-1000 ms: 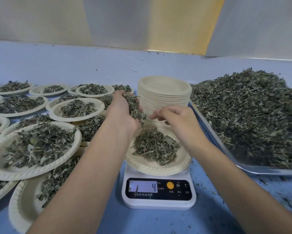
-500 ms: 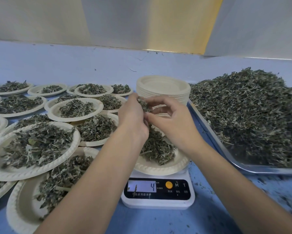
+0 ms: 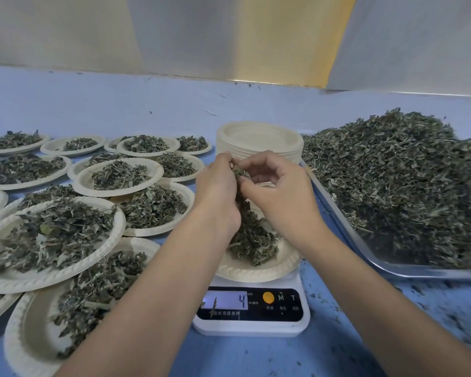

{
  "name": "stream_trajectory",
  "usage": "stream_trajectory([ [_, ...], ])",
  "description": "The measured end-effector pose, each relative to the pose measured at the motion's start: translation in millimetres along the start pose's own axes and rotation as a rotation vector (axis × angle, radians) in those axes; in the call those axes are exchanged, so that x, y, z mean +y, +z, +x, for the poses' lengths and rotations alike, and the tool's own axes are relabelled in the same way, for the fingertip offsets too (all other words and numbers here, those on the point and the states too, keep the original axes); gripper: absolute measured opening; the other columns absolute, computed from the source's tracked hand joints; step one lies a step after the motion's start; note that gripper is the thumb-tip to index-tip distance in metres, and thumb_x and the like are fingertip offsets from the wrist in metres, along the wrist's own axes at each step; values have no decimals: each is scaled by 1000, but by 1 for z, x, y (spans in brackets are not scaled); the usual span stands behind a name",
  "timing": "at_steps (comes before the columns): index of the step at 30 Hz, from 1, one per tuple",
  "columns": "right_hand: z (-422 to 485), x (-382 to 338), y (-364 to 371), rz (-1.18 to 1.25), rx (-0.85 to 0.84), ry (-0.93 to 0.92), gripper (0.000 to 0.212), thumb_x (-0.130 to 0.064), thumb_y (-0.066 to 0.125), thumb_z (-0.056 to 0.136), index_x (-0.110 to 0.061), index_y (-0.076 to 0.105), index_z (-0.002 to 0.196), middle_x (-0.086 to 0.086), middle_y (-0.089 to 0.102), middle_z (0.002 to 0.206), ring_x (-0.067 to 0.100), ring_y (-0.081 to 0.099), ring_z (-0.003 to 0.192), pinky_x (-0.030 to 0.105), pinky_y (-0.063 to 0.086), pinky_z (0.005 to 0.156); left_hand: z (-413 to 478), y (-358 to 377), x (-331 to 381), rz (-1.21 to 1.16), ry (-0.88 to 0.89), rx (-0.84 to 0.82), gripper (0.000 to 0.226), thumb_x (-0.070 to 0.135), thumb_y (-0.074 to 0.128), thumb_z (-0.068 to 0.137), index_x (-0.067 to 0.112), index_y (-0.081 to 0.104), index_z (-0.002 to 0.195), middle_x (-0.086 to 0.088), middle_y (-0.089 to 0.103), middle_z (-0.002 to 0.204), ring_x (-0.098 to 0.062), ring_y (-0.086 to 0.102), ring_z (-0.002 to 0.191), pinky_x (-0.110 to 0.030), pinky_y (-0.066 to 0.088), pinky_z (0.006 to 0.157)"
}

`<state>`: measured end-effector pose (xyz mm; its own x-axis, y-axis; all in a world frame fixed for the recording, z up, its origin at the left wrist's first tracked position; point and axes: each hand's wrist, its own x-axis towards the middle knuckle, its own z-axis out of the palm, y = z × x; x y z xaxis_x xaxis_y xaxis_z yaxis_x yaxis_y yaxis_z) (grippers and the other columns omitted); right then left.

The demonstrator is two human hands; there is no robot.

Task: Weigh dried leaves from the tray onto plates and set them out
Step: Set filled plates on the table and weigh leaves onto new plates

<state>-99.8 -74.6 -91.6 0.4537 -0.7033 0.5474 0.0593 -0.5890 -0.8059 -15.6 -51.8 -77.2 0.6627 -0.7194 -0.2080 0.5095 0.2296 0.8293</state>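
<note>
Leaves — left hand, right hand — over plate

light: bright, even | shadows: soft | edges: wide-angle bowing, blur

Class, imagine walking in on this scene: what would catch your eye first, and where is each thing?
First comes the huge heap of dried leaves filling the metal tray on the right. In the middle, the left hand and right hand pinch a clump of leaves above a plate on a white scale. To the left, many filled plates overlap across the blue table.
</note>
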Motion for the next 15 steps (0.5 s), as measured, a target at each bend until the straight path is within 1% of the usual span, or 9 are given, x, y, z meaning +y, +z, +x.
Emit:
stream_trajectory([
  [2, 1, -1, 0, 74, 14, 35, 27, 3, 68, 77, -24, 63, 76, -13, 63, 68, 5, 57, 64, 33, 53, 72, 0, -3, 3, -9, 11, 8, 27, 21, 48, 96, 14, 54, 71, 1, 60, 54, -12, 56, 46, -19, 46, 47],
  [3, 2, -1, -1, 121, 25, 57, 27, 4, 66, 77, -22, 63, 75, -12, 62, 66, 7, 56, 62, 34, 52, 69, 1, -4, 4, -22, 14, 13, 29, 22, 48, 97, 14, 53, 69, 2, 59, 49, -11, 55, 42, -17, 46, 43],
  [5, 5, -1, -4, 200, 49, 98, 28, 8, 61, 78, -20, 61, 73, -13, 59, 61, 4, 52, 57, 26, 48, 63, 2, -6, 9, -88, 4, 11, 29, 22, 47, 98, 13, 52, 70, 0, 59, 51, -13, 57, 44, -21, 50, 47],
  [6, 6, 0, -5, 237, 57, 120, 28, 8, 59, 79, -19, 61, 72, -14, 58, 61, 3, 51, 56, 21, 47, 60, 3, -7, 11, -128, -2, 12, 30, 21, 46, 98, 13, 51, 69, -1, 57, 52, -13, 55, 43, -22, 50, 51],
  [7, 7, 0, -7, 266, 61, 145, 28, 7, 57, 80, -19, 60, 71, -13, 58, 61, 2, 50, 57, 20, 45, 60, 5, -8, 13, -145, -3, 19, 31, 20, 46, 98, 13, 50, 68, 0, 54, 53, -11, 50, 42, -20, 47, 50],
  [9, 8, 3, -11, 278, 58, 191, 28, 4, 54, 82, -19, 59, 68, -10, 57, 65, 4, 48, 61, 22, 41, 64, 7, -10, 15, -131, -3, 39, 31, 20, 46, 98, 14, 49, 68, 2, 50, 56, -7, 43, 41, -16, 37, 41],
  [11, 8, 5, -13, 257, 45, 225, 23, -4, 55, 82, -20, 57, 65, -11, 55, 65, 3, 47, 63, 24, 38, 69, 9, -12, 18, -132, -19, 42, 31, 21, 46, 98, 15, 49, 68, 3, 49, 56, -7, 42, 44, -16, 32, 37],
  [13, 9, 7, -14, 259, 32, 257, 12, -18, 56, 75, -22, 56, 63, -12, 54, 64, 4, 47, 65, 27, 36, 73, 9, -13, 20, -153, -40, 31, 32, 22, 46, 98, 16, 49, 67, 3, 49, 57, -7, 42, 46, -16, 30, 36],
  [15, 10, 9, -13, 284, 26, 276, 6, -23, 55, 66, -22, 56, 60, -11, 53, 64, 9, 47, 70, 32, 35, 76, 9, -14, 23, -174, -51, 24, 33, 22, 45, 99, 16, 48, 67, 3, 48, 57, -7, 41, 46, -15, 29, 35],
])
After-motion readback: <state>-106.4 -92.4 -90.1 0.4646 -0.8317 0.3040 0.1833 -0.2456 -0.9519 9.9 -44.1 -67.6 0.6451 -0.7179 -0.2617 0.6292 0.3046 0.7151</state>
